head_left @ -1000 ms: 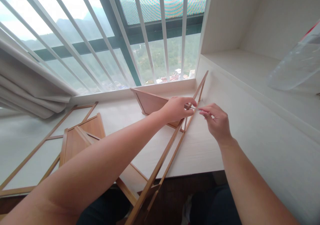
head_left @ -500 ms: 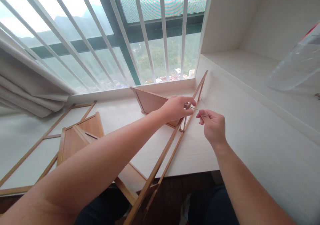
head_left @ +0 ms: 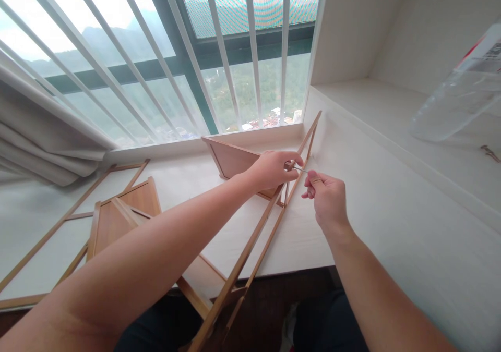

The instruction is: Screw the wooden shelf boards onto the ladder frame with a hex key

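Note:
My left hand [head_left: 272,168] grips the joint where a wooden shelf board [head_left: 235,161] meets a long slatted wooden side frame [head_left: 254,250] that leans across the white window ledge [head_left: 188,185]. My right hand [head_left: 326,198] is closed around a thin metal hex key [head_left: 300,169] whose tip points into that joint, just beside my left fingers. The frame's far end rests against the white side wall near the window corner; its near end hangs over the ledge's front edge.
A second wooden frame [head_left: 74,216] and more shelf boards [head_left: 125,216] lie flat on the ledge at the left. A grey curtain [head_left: 47,138] hangs at far left. A clear plastic bag [head_left: 462,96] and a small metal part [head_left: 489,153] sit on the raised shelf at right.
My right hand has turned and drawn slightly down and left with the hex key. My left hand stays on the joint. The view has shifted slightly.

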### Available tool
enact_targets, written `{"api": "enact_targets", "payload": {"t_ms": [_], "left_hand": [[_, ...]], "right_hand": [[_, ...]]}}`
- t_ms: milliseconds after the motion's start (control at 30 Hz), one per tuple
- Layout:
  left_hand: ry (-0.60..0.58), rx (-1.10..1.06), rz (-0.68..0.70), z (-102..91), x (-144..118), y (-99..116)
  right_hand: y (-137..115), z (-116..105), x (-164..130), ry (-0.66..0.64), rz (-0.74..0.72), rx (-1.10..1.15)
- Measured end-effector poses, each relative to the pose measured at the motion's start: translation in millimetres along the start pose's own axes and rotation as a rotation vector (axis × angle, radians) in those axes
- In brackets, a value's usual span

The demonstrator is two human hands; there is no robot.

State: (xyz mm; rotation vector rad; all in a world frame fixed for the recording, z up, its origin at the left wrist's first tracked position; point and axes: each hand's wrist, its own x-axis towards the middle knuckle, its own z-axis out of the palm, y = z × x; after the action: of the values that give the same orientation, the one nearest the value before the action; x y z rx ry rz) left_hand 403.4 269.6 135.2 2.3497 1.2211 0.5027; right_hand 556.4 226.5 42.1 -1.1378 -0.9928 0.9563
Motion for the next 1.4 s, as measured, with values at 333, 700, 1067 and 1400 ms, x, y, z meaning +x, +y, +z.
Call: {"api": "enact_targets", "payload": {"t_ms": [333,700,1067,1400], "left_hand": [[0.013,0.009,0.011,0.2,1,-2],[0.001,0.006,0.009,0.0,0,-2],[0.004,-0.006,0.001,0.5,1,-1],[0.016,-0.006,0.022,1.1,1,-3]], "right_hand": [[1,-22,13,-0.199,-0.117,-0.159],[-5,-32,17,-0.231,-0.430,-0.386],[-1,-28,20,-0.138,-0.706,-0.507],[6,-33,29,-0.048,-0.948,-0.627]]}}
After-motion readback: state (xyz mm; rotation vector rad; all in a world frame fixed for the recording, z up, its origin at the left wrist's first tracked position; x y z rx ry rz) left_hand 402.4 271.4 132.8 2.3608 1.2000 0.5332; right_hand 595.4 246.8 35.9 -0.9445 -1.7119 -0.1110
